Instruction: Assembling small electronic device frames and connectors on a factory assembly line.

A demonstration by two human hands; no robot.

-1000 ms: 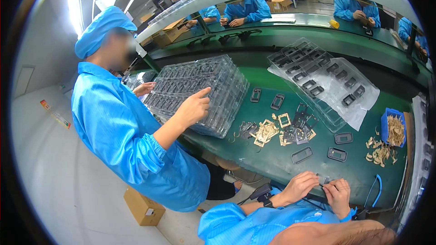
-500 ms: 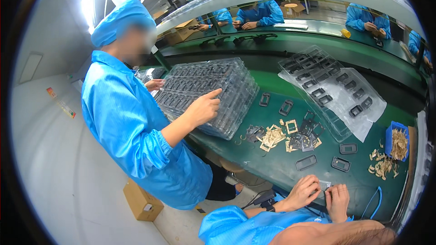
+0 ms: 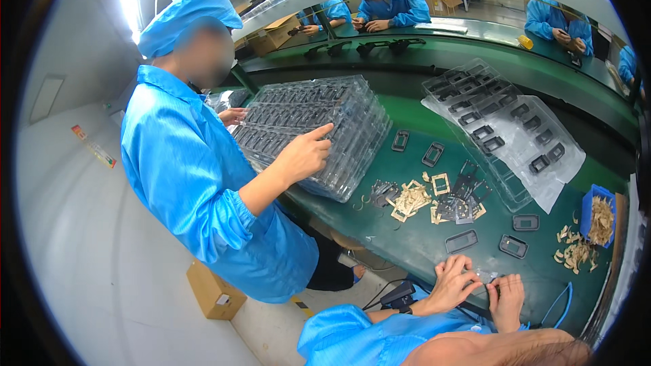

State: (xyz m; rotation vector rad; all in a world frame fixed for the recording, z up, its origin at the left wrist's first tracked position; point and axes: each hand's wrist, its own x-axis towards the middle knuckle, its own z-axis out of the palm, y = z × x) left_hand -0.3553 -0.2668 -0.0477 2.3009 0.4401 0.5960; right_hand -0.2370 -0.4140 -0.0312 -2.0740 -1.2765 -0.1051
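At the bench's near edge my left hand (image 3: pixel 453 287) is closed, thumb and fingertips pressed together. My right hand (image 3: pixel 507 302) is close beside it on the right, its fingers pinched. A small clear-grey piece (image 3: pixel 484 275) shows between the fingertips of both hands, with something dark by the right fingers. Its kind is too small to tell, and the fingers partly hide it. Just beyond lie three dark rectangular frames: an open frame (image 3: pixel 461 241), a frame with rounded corners (image 3: pixel 513 246) and a frame with a window (image 3: pixel 525 222).
Loose beige and dark cut pieces (image 3: pixel 411 200) lie mid-bench. A blue bin (image 3: pixel 588 217) of beige scraps stands right, more scraps beside it. Clear trays (image 3: pixel 522 189) with dark frames lie behind. At left a co-worker (image 3: pixel 196 149) in blue touches a tall tray stack (image 3: pixel 363 142).
The whole view has shifted slightly. My hands stay together at the small piece, and my left fingers have shifted a little around it. The co-worker's hands remain on the tray stack.
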